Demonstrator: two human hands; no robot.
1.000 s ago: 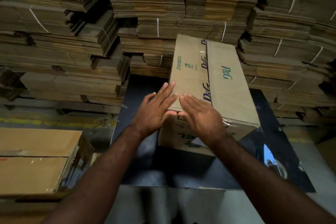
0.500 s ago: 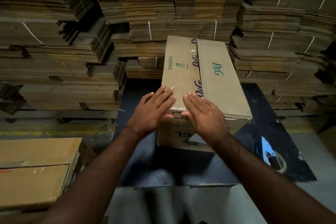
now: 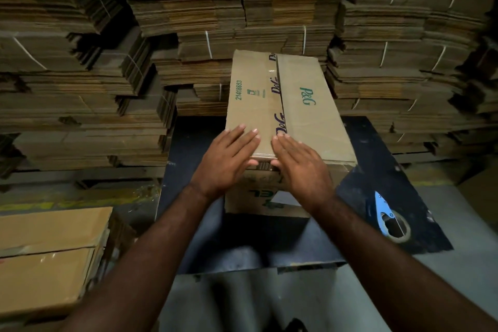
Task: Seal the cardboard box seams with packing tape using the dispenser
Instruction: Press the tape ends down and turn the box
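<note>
Long brown cardboard box (image 3: 299, 105) printed "P&G" lies on dark blue-black table top (image 3: 388, 159) before you, far end toward stacks. Glossy clear tape (image 3: 272, 105) runs along centre seam of top flaps. Your left hand (image 3: 225, 163) lies flat on near left flap, fingers straight, thumb at near edge. Your right hand (image 3: 301, 164) lies flat just beside it on near right flap, fingers straight; neither grips anything. Blue tape dispenser with roll (image 3: 388, 217) rests on table top right of box, apart from hands. Bundled flat brown cardboard stacks (image 3: 215, 13) behind; taped flat cartons (image 3: 51, 250) at left.
</note>
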